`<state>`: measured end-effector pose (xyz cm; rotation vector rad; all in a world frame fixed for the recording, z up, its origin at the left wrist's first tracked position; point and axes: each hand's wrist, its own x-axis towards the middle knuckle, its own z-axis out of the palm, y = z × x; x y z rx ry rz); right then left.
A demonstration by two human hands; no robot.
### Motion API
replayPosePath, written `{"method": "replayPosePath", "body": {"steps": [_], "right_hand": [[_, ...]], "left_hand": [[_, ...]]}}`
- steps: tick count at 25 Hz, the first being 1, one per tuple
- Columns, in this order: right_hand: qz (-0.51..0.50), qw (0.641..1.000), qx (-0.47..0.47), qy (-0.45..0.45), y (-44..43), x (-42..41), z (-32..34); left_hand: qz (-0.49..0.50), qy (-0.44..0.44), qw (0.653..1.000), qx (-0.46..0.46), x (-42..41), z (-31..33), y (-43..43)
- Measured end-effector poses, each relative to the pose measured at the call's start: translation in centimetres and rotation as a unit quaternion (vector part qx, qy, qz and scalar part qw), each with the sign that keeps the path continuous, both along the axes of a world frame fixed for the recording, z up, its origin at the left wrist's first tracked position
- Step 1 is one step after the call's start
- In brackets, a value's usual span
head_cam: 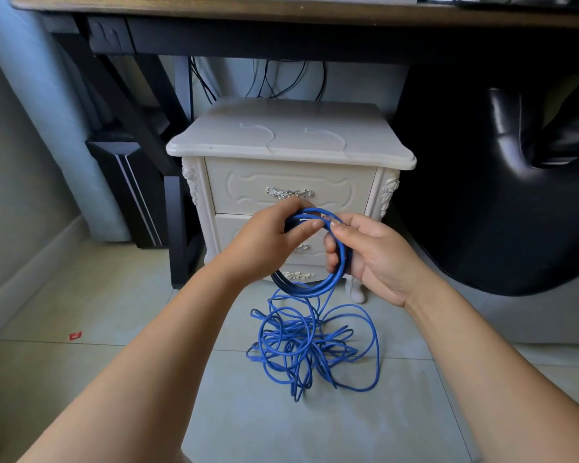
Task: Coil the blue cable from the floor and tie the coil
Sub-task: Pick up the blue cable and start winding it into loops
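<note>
We're working under a big dark-framed wooden desk (281, 11), with a black leather chair (498, 162) filling the right side and a white carved nightstand (291, 142) dead ahead. Everything sits on a pale tiled floor (114, 312).

Most of the blue cable (301, 349) is a loose, messy heap on the tiles just in front of the nightstand, loops crossing every which way. A strand runs up from that heap into the small coil (318, 289) we've got raised in front of the drawers, only a few turns thick.

Our left hand (268, 242) has its fingers curled round the top of the coil, thumb clamped across the strands. Our right hand (371, 259) pinches a strand at the top between thumb and forefinger, its other fingers wrapped round the coil's right side. So both hands are closed on cable, nothing open.

Pretty sure we're early in the coiling step, laying a fresh turn onto the bundle. Tying is a long way off, judging by how much is on the floor. Next move probably calls for the right hand to slide down, pull up more slack and bring it round, while the left keeps the turns pinned. That heap looks like it could snag, so we'd go easy.

Tiny red scrap (75, 335) on the floor off to the left, no idea what it is.
</note>
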<state>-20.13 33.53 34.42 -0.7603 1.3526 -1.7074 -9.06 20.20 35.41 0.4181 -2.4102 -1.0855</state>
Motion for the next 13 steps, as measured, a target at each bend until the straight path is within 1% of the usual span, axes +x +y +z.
{"method": "replayPosePath", "body": {"steps": [2,5,10,13], "right_hand": [[-0.012,1.000,0.001,0.001,0.03,-0.10,-0.06],[-0.022,1.000,0.006,-0.004,0.10,-0.24,0.08],[-0.057,0.992,0.085,0.074,0.15,-0.06,0.40],[-0.072,0.989,0.102,0.081,0.09,-0.05,0.61]], "left_hand": [[0.017,0.001,0.999,-0.041,0.08,0.00,-0.26],[0.019,-0.018,0.999,-0.045,0.24,-0.17,-0.59],[0.008,-0.066,0.995,-0.068,0.23,-0.47,-0.97],[0.005,-0.076,0.994,-0.075,0.13,-0.39,-0.88]]}}
